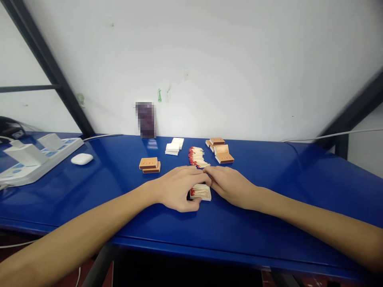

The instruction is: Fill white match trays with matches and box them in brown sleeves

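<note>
A white matchbox tray (206, 197) holding red-tipped matches lies on the blue tabletop. My left hand (178, 188) is closed around it, thumb at the near side and fingers at the far side. My right hand (229, 185) rests close to the tray's right end, its fingers curled together; their tips meet the left fingers and are partly hidden, so what they hold cannot be seen. Just beyond both hands lies a loose heap of matches (197, 156), most with their red heads to the left.
Two orange matchbox sleeves (149, 162) are stacked left of the heap. White trays (172, 148) sit farther back, and several orange sleeves (222, 153) at the right. A power strip (64, 149) and a white rounded case (81, 159) are at left. A pixelated dark object (146, 120) leans on the wall.
</note>
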{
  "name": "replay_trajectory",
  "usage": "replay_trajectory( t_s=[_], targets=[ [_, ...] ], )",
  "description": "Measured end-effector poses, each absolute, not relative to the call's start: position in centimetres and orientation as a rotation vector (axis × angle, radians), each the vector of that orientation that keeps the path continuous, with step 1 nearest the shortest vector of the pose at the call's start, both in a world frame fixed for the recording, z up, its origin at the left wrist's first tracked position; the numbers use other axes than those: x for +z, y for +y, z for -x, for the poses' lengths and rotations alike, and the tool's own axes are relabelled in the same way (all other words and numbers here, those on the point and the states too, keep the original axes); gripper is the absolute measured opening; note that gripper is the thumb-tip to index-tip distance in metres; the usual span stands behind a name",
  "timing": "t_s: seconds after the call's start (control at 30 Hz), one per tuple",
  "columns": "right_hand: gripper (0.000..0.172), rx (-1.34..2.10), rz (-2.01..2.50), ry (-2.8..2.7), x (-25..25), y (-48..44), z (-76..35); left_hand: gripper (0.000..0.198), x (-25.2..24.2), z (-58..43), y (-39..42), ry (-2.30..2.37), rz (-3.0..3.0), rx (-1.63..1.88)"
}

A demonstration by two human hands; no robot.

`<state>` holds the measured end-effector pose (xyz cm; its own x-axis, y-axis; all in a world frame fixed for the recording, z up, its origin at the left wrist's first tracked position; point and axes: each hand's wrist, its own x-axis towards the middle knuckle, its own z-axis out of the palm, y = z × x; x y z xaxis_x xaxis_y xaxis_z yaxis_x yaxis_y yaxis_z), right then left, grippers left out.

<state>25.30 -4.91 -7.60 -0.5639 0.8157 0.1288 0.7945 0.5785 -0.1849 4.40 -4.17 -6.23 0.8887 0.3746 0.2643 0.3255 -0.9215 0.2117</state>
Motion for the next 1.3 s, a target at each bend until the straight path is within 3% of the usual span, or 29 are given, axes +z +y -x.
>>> replay_trajectory(
  t_s=[0.4, 0.6, 0.87, 1.3],
  targets=[
    [0.013, 0.217, 1.229, -2.609, -8.4, -4.2, -26.3, 0.016, -6.3, -3.8, -3.2, 0.656, -2.859, 0.64],
    [0.013, 0.138, 1.323, -2.633, -8.2, -4.4, -25.9, 0.032, -6.8, -3.8, -2.3, 0.847, -2.808, 0.7],
    [0.01, 0.183, 1.232, -2.716, -7.9, -3.8, -26.3, 0.041, -6.7, -3.9, -2.3, 0.762, -2.835, 0.638],
    [0.012, 0.189, 1.225, -2.609, -8.6, -4.0, -26.6, 0.042, -6.6, -3.8, -2.3, 0.628, -2.772, 0.566]
  ],
)
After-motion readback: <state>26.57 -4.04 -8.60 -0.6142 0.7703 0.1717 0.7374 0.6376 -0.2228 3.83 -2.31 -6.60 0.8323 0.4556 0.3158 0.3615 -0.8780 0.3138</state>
